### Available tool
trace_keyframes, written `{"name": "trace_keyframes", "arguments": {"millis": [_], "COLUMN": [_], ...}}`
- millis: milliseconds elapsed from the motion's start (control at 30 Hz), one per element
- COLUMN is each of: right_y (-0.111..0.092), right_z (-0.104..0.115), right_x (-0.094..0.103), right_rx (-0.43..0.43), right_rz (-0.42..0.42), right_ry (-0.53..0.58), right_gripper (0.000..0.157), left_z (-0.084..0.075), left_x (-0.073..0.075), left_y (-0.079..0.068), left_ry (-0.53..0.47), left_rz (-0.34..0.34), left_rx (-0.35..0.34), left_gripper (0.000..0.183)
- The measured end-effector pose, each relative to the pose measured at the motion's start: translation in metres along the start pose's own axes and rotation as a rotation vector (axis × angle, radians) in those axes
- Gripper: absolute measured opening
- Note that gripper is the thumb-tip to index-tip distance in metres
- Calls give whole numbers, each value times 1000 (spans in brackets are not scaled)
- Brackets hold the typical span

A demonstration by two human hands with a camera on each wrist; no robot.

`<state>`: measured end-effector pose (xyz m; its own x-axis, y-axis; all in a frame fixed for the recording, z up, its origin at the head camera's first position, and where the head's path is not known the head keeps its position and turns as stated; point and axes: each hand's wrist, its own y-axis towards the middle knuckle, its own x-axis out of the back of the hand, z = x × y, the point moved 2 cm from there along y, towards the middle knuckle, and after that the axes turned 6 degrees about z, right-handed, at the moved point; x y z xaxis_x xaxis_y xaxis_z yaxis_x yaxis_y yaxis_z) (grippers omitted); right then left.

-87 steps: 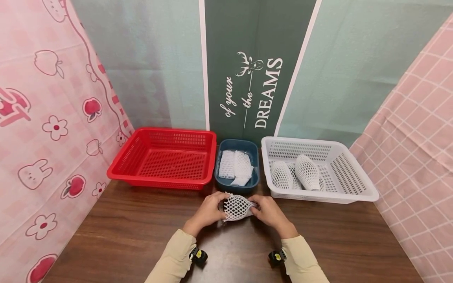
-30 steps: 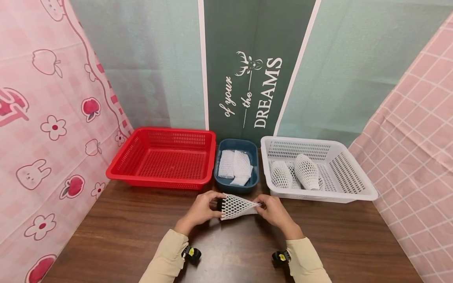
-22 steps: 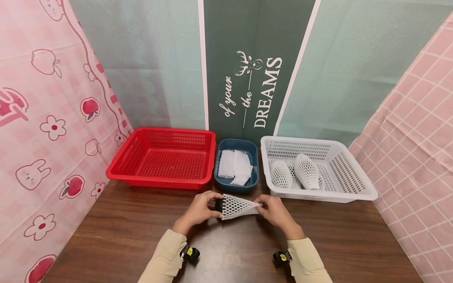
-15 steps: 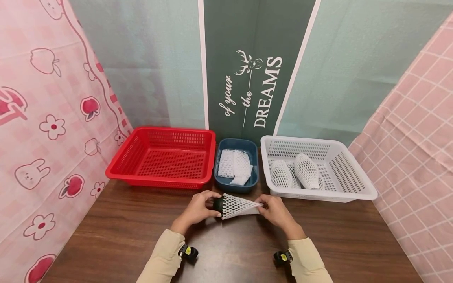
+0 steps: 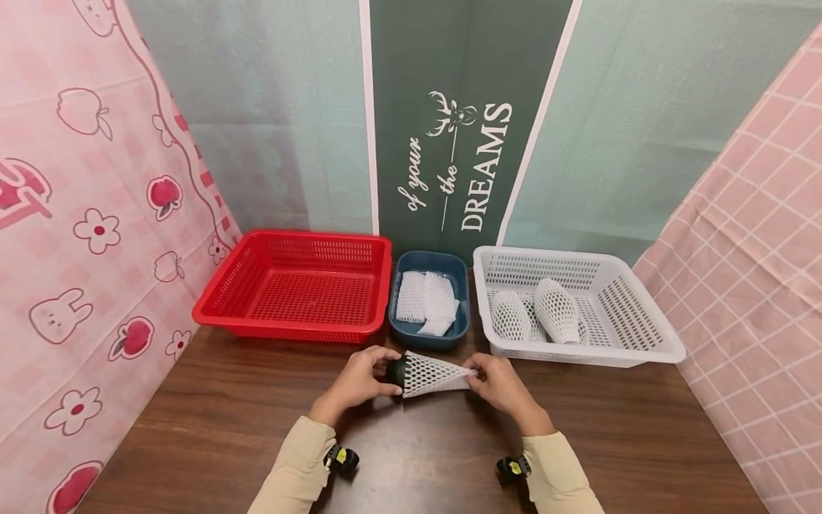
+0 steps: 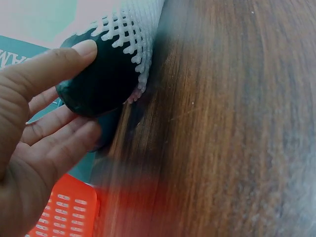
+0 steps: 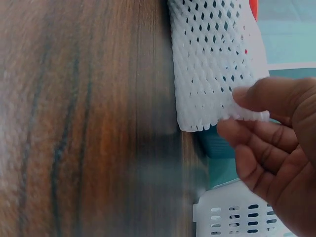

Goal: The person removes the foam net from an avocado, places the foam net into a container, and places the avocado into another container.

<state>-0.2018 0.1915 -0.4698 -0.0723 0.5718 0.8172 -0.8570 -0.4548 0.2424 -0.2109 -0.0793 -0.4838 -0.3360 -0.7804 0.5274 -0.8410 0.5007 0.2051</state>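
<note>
In the head view my left hand (image 5: 361, 378) holds the bare end of a smooth, dark green, rounded object (image 5: 397, 373), with thumb and fingers on either side. The rest of that object lies inside a white foam net sleeve (image 5: 430, 375). The left wrist view shows the dark end (image 6: 101, 74) poking out of the sleeve's open rim; its exact kind cannot be told. At the sleeve's narrow, flattened end, my right hand (image 5: 501, 385) pinches the net. In the right wrist view, thumb and fingertips grip the edge of the sleeve (image 7: 212, 64).
Along the back of the wooden table (image 5: 417, 457) stand a bare red basket (image 5: 289, 328), a small blue bin (image 5: 424, 341) with folded foam nets (image 5: 439, 300), and a white basket (image 5: 591, 353) holding net-wrapped objects (image 5: 556, 310). Curtains rise behind and at both sides.
My hands have moved apart, drawing the sleeve longer and narrower toward the right. The dark green end now shows beyond the rim on the left. Little differs over the last half second.
</note>
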Motion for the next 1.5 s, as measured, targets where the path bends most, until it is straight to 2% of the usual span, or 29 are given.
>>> {"name": "trace_keyframes", "arguments": {"millis": [200,433,667,900,1200,1500], "right_y": [2,7,11,13,13,4], "right_z": [2,8,14,17,19,15], "right_x": [0,-5,-11,-14,-11,2], "right_rx": [0,20,54,36,59,52], "right_rz": [10,22,50,75,47,-14], "right_ry": [-34,-37,-32,-55,-73,-98], "right_gripper": [28,35,29,21,20,20], "left_z": [-3,-3,-4,-4,-5,-10], "left_x": [1,-2,-6,-9,-7,5], "left_y": [2,5,5,6,5,-3], "left_ry": [27,53,97,78,79,95], "left_rz": [-16,-2,7,4,-1,-37], "left_rx": [-64,-63,-70,-75,-80,-84], "left_gripper": [54,56,59,55,54,53]}}
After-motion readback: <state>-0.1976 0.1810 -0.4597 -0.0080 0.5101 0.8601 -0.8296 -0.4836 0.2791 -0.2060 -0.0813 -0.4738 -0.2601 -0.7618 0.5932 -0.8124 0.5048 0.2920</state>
